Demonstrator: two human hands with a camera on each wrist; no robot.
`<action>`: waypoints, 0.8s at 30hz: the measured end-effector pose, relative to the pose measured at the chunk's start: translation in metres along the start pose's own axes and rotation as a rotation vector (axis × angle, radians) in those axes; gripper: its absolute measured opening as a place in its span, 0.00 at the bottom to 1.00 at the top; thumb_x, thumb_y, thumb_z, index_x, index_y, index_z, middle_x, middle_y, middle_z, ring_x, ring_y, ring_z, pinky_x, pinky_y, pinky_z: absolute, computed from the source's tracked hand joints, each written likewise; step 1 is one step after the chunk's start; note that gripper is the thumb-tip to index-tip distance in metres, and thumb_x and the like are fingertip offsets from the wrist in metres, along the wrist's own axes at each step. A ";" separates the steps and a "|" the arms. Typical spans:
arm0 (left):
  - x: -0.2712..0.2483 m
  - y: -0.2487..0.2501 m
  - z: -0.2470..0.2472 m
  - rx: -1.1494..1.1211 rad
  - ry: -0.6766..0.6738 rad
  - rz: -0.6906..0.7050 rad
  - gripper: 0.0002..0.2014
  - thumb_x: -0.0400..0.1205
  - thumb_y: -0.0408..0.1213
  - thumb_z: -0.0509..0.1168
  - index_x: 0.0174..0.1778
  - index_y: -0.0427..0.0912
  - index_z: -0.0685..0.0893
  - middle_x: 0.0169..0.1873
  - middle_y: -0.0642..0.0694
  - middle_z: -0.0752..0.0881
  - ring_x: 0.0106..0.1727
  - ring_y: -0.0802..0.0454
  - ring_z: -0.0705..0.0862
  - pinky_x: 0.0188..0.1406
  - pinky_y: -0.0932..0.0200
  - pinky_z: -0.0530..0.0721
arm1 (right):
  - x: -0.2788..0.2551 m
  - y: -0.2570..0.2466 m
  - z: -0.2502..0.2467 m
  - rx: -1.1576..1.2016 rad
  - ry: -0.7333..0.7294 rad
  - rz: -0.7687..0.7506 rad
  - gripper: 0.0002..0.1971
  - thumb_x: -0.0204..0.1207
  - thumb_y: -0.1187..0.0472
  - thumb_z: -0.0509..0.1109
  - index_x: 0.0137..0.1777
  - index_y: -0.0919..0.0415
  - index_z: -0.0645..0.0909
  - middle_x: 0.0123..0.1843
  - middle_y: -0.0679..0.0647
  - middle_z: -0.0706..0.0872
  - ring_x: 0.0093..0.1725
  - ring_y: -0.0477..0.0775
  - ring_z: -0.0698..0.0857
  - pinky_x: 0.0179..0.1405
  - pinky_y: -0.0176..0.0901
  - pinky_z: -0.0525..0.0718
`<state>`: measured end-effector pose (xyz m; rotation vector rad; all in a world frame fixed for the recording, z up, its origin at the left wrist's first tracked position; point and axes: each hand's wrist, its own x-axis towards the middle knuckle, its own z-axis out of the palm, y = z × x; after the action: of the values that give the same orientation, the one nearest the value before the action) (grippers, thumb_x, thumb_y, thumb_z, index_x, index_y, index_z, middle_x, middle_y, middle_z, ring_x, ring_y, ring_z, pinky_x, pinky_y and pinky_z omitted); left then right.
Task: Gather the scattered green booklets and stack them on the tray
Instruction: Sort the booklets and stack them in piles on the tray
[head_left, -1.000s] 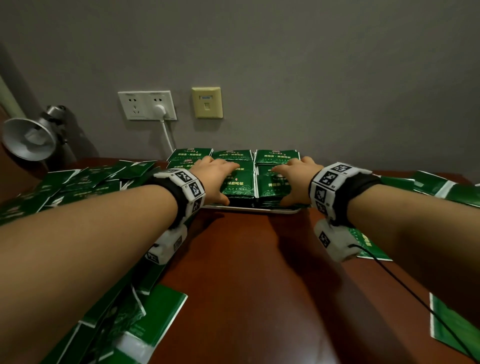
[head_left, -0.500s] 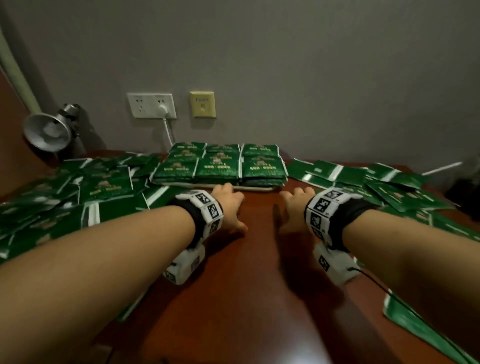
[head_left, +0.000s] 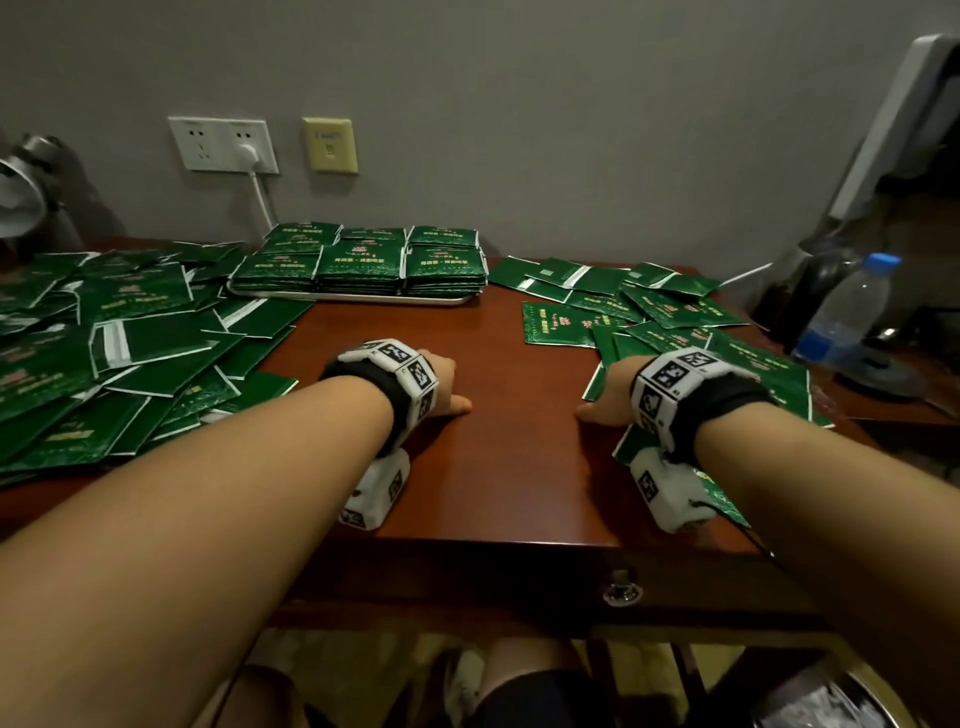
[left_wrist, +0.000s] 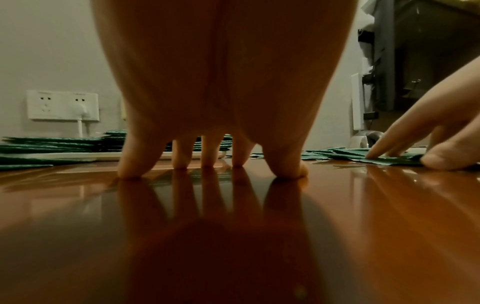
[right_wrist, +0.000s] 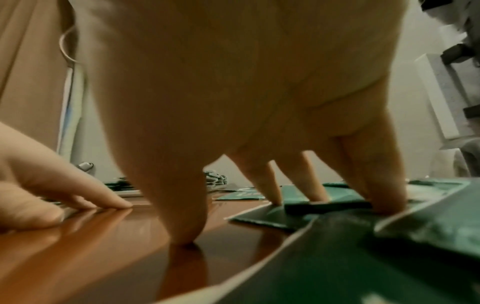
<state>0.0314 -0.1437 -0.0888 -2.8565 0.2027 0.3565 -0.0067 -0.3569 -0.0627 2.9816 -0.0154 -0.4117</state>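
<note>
Loose green booklets piled far left; left hand on bare table, fingers spread straight, tips down, holding nothing. Tray at the back by the wall carries neat booklet stacks. Right hand has straight fingers pressing on the scattered booklets at right, thumb on wood, nothing gripped.

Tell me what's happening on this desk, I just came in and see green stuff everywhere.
A person is gathering green booklets onto a tray by the wall; neat stacks already sit on it. Loose booklets cover the desk's left and right sides. The left hand rests its fingertips on bare wood, holding nothing. The right hand presses its fingers on booklets from the right pile, thumb on the wood.
</note>
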 end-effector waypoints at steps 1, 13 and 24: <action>0.001 -0.001 0.000 -0.003 0.002 -0.007 0.36 0.84 0.60 0.57 0.82 0.39 0.63 0.75 0.35 0.72 0.73 0.37 0.74 0.68 0.47 0.74 | -0.003 -0.002 -0.003 -0.053 0.023 -0.015 0.24 0.81 0.43 0.64 0.63 0.62 0.82 0.57 0.59 0.85 0.59 0.60 0.83 0.57 0.45 0.78; 0.008 -0.008 0.012 -0.207 0.072 -0.061 0.47 0.75 0.66 0.64 0.84 0.44 0.56 0.74 0.35 0.75 0.70 0.34 0.77 0.69 0.42 0.76 | -0.010 -0.070 -0.005 -0.082 0.131 -0.451 0.22 0.75 0.38 0.67 0.64 0.50 0.82 0.58 0.51 0.87 0.57 0.57 0.85 0.53 0.45 0.83; 0.002 -0.013 0.005 -0.157 0.046 0.093 0.29 0.76 0.56 0.63 0.73 0.54 0.72 0.67 0.46 0.82 0.64 0.42 0.83 0.64 0.46 0.81 | -0.002 -0.087 -0.003 0.054 0.098 -0.571 0.16 0.79 0.56 0.65 0.66 0.50 0.79 0.59 0.52 0.86 0.56 0.58 0.85 0.57 0.50 0.84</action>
<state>0.0343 -0.1303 -0.0912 -3.0195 0.3315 0.3398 -0.0087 -0.2703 -0.0702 3.0085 0.8579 -0.3186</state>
